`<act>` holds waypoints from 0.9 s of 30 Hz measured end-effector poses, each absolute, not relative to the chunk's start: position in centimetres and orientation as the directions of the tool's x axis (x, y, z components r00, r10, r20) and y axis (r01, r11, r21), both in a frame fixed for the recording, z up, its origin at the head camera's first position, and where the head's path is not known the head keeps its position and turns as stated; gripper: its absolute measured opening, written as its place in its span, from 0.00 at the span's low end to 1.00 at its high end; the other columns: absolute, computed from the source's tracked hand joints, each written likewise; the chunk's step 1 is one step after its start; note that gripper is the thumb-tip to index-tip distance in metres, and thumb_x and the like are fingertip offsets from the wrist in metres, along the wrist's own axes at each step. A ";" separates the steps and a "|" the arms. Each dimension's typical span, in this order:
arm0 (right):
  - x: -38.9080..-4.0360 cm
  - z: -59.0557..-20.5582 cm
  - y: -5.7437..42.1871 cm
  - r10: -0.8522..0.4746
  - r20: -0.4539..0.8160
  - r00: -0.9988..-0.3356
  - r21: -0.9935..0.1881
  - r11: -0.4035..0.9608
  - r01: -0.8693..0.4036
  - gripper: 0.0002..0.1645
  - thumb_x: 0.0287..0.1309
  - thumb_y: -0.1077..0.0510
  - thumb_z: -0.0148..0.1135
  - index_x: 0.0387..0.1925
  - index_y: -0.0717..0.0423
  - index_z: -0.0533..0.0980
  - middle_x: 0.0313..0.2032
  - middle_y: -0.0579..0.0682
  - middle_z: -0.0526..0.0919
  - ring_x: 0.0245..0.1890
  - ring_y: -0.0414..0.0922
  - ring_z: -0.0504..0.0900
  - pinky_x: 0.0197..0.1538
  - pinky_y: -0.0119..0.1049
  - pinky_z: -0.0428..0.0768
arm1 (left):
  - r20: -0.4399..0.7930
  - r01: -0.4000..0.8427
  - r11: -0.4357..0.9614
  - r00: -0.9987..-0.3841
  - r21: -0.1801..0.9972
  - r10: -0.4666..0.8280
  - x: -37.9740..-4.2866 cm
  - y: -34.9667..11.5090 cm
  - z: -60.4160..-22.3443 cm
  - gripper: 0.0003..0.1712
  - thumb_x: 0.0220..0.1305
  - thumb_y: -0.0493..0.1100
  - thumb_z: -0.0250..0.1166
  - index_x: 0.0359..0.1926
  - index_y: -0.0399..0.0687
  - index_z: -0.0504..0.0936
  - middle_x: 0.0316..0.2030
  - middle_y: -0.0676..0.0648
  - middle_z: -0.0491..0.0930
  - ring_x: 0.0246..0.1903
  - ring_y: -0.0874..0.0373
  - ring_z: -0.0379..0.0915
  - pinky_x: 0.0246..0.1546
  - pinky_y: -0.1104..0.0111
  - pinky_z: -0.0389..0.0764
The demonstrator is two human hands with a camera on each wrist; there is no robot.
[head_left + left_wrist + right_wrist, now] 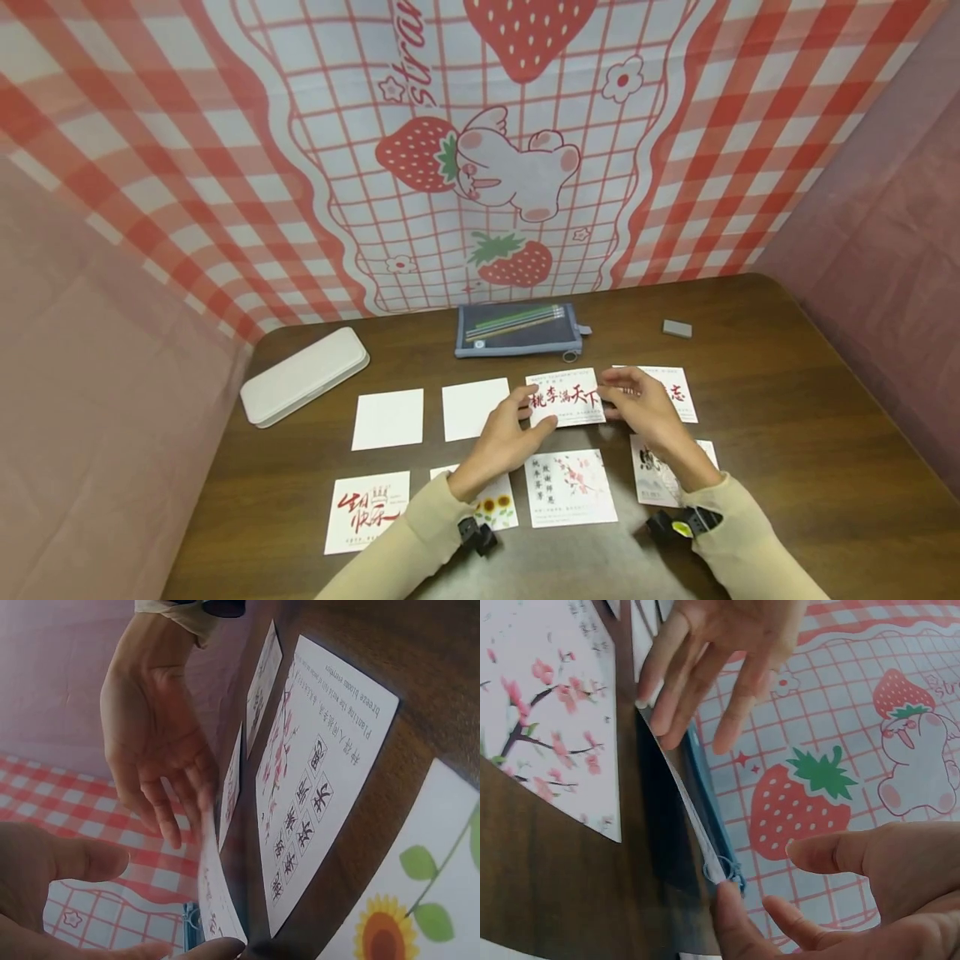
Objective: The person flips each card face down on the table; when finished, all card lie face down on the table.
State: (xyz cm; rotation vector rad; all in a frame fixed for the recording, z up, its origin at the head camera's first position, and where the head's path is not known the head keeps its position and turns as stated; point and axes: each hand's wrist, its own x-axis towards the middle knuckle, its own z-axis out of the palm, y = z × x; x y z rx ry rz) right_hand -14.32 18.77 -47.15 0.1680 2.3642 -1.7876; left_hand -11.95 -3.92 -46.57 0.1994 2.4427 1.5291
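Between my two hands is a white card with red calligraphy (564, 400). Fingertips of my left hand (501, 440) touch its left edge, thumb spread apart. At the right edge are the fingertips of my right hand (647, 410), its thumb also apart from the fingers. The right wrist view shows the card (688, 801) edge-on and tilted. Partly behind the right hand lies another red-lettered card (681, 398). In front are a blossom card (572, 490) and a sunflower card (495, 510), the latter partly covered by the left wrist.
Two blank white cards (387, 419) lie to the left, with a red birthday card (366, 512) below. A black-lettered card (645, 479) is under the right wrist. Behind are a mesh pouch of pencils (517, 329), a grey eraser (677, 328) and a white case (306, 377).
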 end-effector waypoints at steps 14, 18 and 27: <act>-14.7 -46.6 18.9 -0.166 -0.176 -0.970 -0.984 0.070 0.166 0.25 0.79 0.65 0.46 0.69 0.77 0.64 0.53 0.59 0.86 0.42 0.32 0.85 0.46 0.28 0.88 | -0.076 0.093 0.517 -0.952 0.851 0.296 -12.3 -3.0 -46.2 0.35 0.71 0.56 0.65 0.71 0.41 0.74 0.60 0.34 0.81 0.57 0.41 0.80 0.57 0.50 0.81; -14.7 -46.9 18.5 -0.228 -0.175 -0.958 -0.985 0.051 0.168 0.26 0.79 0.66 0.45 0.70 0.79 0.62 0.58 0.69 0.81 0.44 0.33 0.85 0.48 0.29 0.88 | -0.071 0.096 0.511 -0.952 0.854 0.298 -12.4 -2.7 -46.0 0.34 0.72 0.58 0.63 0.70 0.43 0.75 0.60 0.35 0.82 0.56 0.44 0.80 0.57 0.53 0.81; -14.5 -47.3 17.4 -0.235 -0.222 -0.946 -0.975 0.060 0.214 0.30 0.77 0.62 0.52 0.71 0.76 0.61 0.66 0.75 0.73 0.47 0.32 0.85 0.56 0.34 0.88 | -0.059 0.073 0.448 -0.960 0.891 0.272 -12.4 -2.0 -45.7 0.32 0.74 0.60 0.62 0.69 0.46 0.76 0.62 0.35 0.76 0.60 0.42 0.79 0.61 0.54 0.82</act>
